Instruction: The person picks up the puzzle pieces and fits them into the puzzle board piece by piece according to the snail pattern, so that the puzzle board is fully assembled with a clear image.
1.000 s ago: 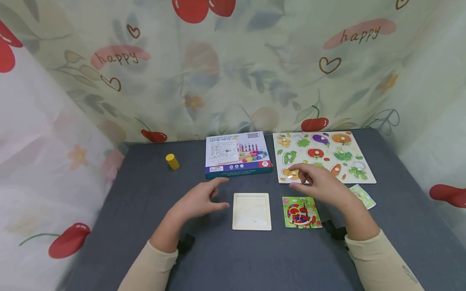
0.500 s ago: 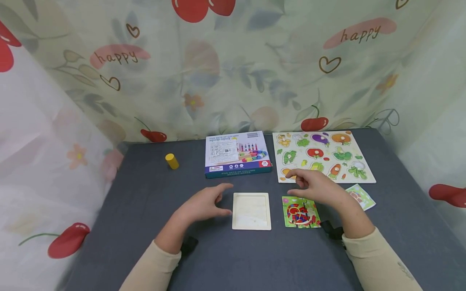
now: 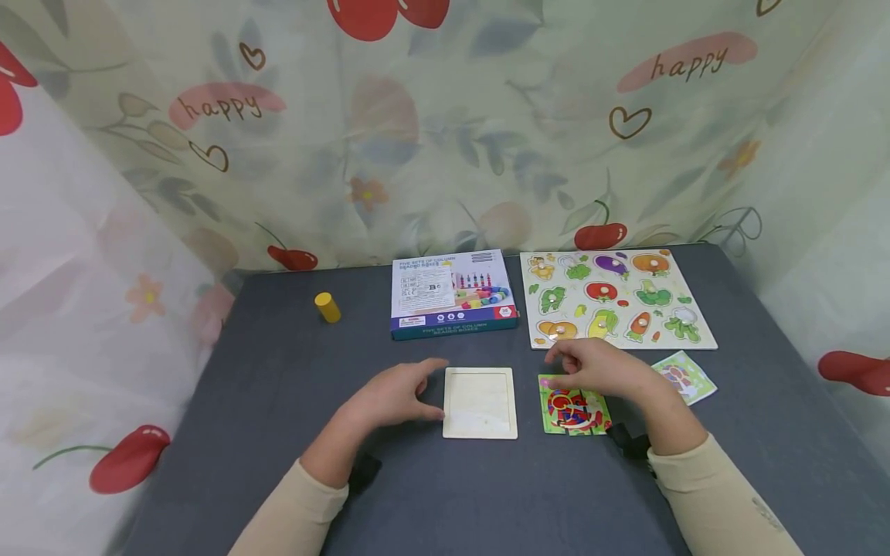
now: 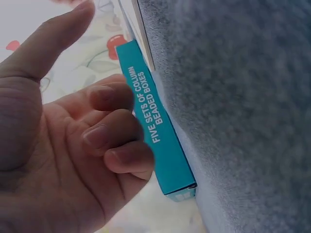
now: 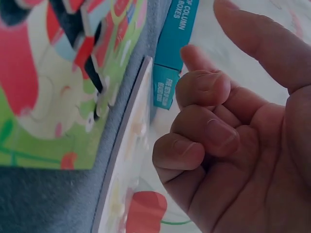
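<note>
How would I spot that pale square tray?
On the grey table, look between the left hand and right hand, on the near side of the bead box. The square tray is pale and plain, unlike the colourful puzzle beside it.

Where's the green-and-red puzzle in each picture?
Head: the green-and-red puzzle is right of the cream tray, below the picture's middle.
Left wrist: I can't see it there.
Right wrist: it's big, at upper left.
Shared landmark: the teal side of the box.
</note>
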Available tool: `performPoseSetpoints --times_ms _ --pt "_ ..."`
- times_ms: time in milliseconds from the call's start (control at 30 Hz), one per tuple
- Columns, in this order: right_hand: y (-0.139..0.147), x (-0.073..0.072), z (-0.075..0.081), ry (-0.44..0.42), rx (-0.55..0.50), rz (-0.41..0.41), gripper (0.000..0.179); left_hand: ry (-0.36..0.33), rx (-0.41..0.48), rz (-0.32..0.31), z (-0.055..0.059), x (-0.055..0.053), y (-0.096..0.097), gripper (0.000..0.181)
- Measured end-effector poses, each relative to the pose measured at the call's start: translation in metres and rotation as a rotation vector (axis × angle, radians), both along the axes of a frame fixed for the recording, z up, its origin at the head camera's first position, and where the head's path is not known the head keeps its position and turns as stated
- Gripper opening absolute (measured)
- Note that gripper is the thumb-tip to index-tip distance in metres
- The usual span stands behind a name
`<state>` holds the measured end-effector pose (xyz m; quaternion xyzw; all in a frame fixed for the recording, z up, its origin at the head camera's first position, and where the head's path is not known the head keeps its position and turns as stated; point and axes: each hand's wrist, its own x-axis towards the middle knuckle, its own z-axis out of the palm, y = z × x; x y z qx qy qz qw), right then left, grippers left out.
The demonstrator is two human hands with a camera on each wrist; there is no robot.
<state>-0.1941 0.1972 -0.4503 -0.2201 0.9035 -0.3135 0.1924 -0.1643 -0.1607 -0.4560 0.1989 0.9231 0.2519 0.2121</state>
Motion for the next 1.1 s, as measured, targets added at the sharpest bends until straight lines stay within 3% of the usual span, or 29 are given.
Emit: performPoseSetpoints --times_ms 367,600,1100 --pt "-0.004 -0.003 -0.014 -0.134 0.017 -0.017 0.031 -0.039 -0.05 -0.024 -0.01 0.001 0.006 0.084" --pt "-0.006 -0.005 -0.019 -0.113 0.033 -0.035 0.028 -0.024 -0.073 -0.017 -0.013 0.002 0.007 0.087" --pt "-0.013 0.001 -0.011 -0.075 0.039 -0.052 0.028 -0.024 -0.076 -0.019 -0.013 0.002 0.007 0.086"
